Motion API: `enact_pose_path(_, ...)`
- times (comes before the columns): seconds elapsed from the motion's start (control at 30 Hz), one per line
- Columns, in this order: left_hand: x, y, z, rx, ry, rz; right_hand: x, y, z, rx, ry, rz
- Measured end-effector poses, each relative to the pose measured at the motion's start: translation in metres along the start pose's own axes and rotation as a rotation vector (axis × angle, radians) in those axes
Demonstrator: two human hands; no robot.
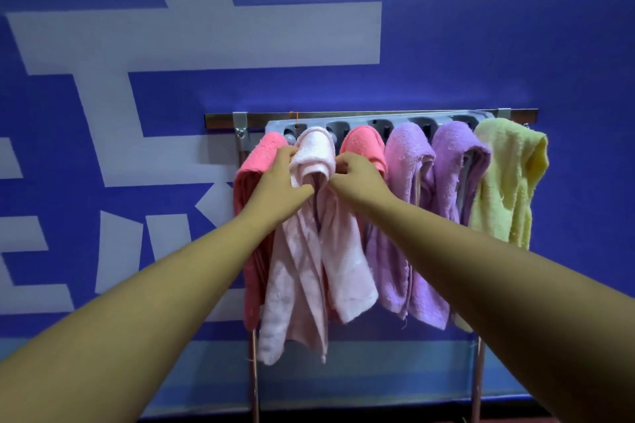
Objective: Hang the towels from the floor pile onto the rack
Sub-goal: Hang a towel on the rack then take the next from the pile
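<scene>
- Both forearms reach up from the bottom corners towards the rack [378,119].
- Left hand [275,178] grips the pale pink towel [309,251] at its left fold. Right hand [357,175] pinches its right fold, fingers curled on the cloth.
- Between the fingers, this towel drapes over the rack, tails hanging below them.
- Outside the left fingers hangs one coral towel [254,168].
- Beyond the right fingers hang another coral towel [364,144], a first lilac towel [409,182], a second lilac towel [453,168] and a yellow-green towel [505,182].
- Six towels are up and this one seems to be getting its final settling. The floor pile is out of view, so what remains cannot be told.

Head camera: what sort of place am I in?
Indoors, perhaps a gym or laundry corner, not certain. A blue wall with big white lettering, a metal rack holding six coloured towels.
</scene>
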State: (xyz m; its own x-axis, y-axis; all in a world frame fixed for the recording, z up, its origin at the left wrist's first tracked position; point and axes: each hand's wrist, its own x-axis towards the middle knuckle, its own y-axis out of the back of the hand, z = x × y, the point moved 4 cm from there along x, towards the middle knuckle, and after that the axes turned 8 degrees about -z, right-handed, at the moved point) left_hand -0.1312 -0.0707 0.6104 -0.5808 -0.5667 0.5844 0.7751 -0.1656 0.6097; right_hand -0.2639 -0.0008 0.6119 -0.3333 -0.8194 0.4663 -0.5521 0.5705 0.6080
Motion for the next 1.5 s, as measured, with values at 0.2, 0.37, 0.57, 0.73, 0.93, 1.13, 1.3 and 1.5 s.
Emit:
enact_pose_path(0.2, -0.001, -0.003, -0.005, 0.035, 0.026, -0.045, -0.026, 0.000, 0.000, -0.065, 0.036, -0.074)
enact_pose_path(0.37, -0.027, -0.002, -0.002, 0.026, 0.057, -0.012, -0.051, 0.008, -0.001, -0.053, 0.089, 0.076)
enact_pose_path(0.57, -0.077, 0.005, -0.010, -0.065, 0.135, -0.050, -0.100, 0.010, 0.012, -0.078, 0.000, 0.084)
enact_pose_path(0.73, -0.138, -0.007, -0.027, -0.001, 0.256, -0.169, -0.165, -0.021, 0.044, -0.097, -0.161, -0.026)
enact_pose_path(0.93, -0.224, -0.045, -0.061, 0.037, 0.442, -0.324, -0.247, -0.080, 0.090, -0.134, -0.371, -0.205)
enact_pose_path(1.13, -0.303, -0.101, -0.099, 0.062, 0.571, -0.493, -0.315, -0.139, 0.141, -0.123, -0.519, -0.380)
enact_pose_path(1.3, -0.360, -0.152, -0.144, 0.093, 0.676, -0.638, -0.357, -0.187, 0.192, -0.151, -0.627, -0.501)
enact_pose_path(1.5, -0.424, -0.210, -0.204, 0.080, 0.807, -0.768, -0.396, -0.251, 0.253, -0.149, -0.703, -0.681)
